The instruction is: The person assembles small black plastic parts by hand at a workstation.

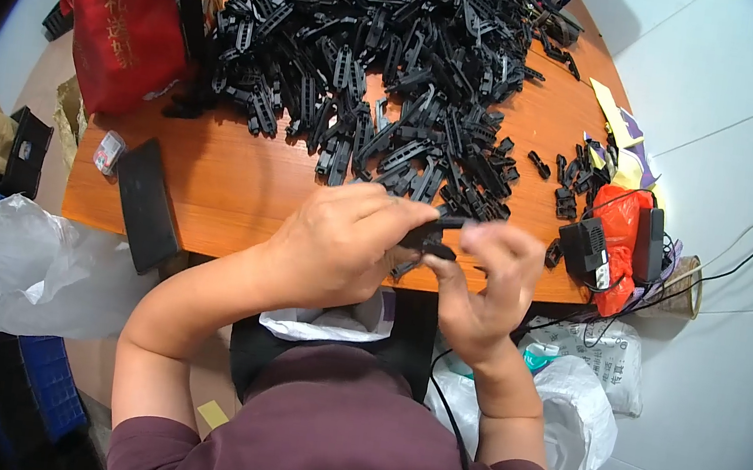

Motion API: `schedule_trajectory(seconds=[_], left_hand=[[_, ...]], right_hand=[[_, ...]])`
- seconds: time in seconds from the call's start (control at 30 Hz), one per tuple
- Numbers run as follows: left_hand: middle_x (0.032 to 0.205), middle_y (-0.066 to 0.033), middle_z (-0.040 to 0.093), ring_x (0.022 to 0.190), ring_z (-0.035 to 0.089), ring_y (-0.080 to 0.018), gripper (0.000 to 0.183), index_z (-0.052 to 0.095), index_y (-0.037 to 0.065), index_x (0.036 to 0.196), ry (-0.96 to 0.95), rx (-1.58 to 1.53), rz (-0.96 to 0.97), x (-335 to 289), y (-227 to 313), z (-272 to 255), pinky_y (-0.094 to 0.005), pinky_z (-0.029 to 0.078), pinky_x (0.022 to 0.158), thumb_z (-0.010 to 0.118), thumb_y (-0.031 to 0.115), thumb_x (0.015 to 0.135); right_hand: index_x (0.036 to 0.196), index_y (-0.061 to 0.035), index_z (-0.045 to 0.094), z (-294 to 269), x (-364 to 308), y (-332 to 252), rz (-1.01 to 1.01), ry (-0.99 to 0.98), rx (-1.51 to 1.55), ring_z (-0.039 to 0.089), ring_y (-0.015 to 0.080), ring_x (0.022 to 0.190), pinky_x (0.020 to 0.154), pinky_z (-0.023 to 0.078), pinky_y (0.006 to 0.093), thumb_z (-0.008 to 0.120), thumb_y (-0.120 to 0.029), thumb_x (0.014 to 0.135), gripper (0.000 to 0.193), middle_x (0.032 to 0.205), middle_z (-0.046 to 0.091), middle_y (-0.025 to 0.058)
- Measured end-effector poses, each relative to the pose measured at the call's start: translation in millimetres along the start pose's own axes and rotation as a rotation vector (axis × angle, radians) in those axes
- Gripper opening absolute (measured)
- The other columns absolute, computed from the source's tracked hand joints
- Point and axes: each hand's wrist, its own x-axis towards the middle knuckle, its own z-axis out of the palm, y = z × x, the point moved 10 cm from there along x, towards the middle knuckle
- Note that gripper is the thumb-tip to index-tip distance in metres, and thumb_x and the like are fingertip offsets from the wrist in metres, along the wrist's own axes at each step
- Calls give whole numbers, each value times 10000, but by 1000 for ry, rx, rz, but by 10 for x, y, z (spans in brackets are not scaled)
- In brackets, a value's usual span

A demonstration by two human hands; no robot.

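Above the table's front edge, my left hand (339, 235) is closed, pinching a small black plastic part (431, 236) between thumb and fingers. My right hand (491, 282) meets the same part from the other side, thumb below and index finger above; its fingers are slightly blurred. Much of the part is hidden by my fingers, so I cannot tell whether it is one piece or two. Just beyond my hands spreads a large heap of black plastic parts (390, 49), many of them long and slotted.
The wooden table (224, 179) carries a red bag (126, 16) and a flat black slab (147, 207) at left. Smaller black pieces (571, 179), a red plastic bag (616, 236) and cables lie at right. An open white bag (328, 323) sits below my hands.
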Motion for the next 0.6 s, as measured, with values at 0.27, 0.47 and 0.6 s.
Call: schedule_trajectory(seconds=[0.27,0.47,0.6], left_hand=[[704,-101,628,618,612,-274,360,590,14,1023,-49,99,2,-132,-57,48,-349,484,547,707,96,693],[817,-108,658,743,628,-298,587,520,55,1194,-285,-117,-308,-527,-281,352,-393,492,635,740,286,701],[779,-98,638,723,615,-277,378,638,51,963,-176,155,-341,-416,-492,432,-340,497,626,767,258,675]], right_hand=[[1007,-24,595,225,-31,139,117,-267,94,610,288,769,637,498,349,720,-12,662,367,880,623,118],[932,-37,610,335,-607,115,170,-558,87,608,255,728,602,489,332,718,-105,692,272,788,600,93],[852,-48,619,518,-1094,159,171,-474,-15,605,228,706,594,490,309,714,-124,698,196,759,590,62]])
